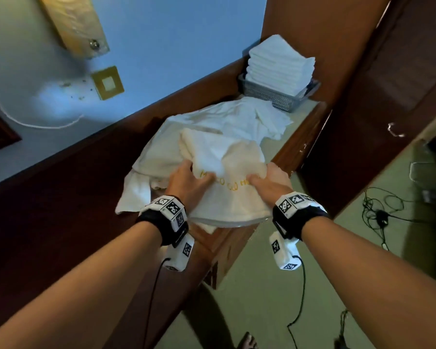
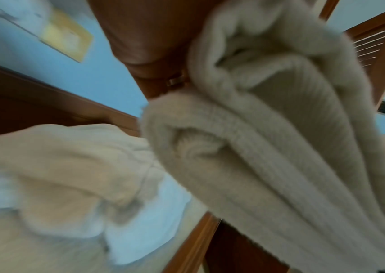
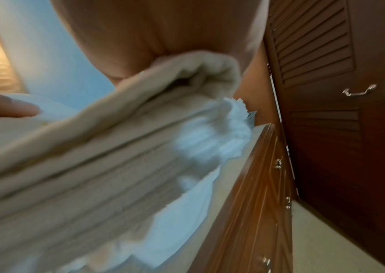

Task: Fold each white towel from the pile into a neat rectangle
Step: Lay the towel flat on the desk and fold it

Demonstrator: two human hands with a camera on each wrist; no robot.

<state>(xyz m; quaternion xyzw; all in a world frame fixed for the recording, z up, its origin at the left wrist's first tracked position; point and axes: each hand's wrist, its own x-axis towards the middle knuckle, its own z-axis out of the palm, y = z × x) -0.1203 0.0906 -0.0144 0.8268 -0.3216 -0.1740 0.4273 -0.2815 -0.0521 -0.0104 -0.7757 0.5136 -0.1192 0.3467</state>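
A folded white towel (image 1: pixel 227 157) with yellow stitched letters lies on top of the loose pile of white towels (image 1: pixel 212 119) on the wooden dresser. My left hand (image 1: pixel 190 181) grips its near left edge and my right hand (image 1: pixel 271 180) grips its near right edge. The left wrist view shows the towel's thick folded layers (image 2: pixel 268 147) close up, with the pile (image 2: pixel 58 175) below. In the right wrist view the stacked layers (image 3: pixel 93 166) fill the frame and one finger (image 3: pixel 6 106) rests on the top layer. The remaining fingers are hidden by cloth.
A grey mesh basket (image 1: pixel 269 94) holding a stack of folded white towels (image 1: pixel 280 61) stands at the dresser's far end. A louvred wardrobe door with a metal handle (image 1: pixel 395 129) is to the right. Black cables (image 1: pixel 380 212) lie on the floor.
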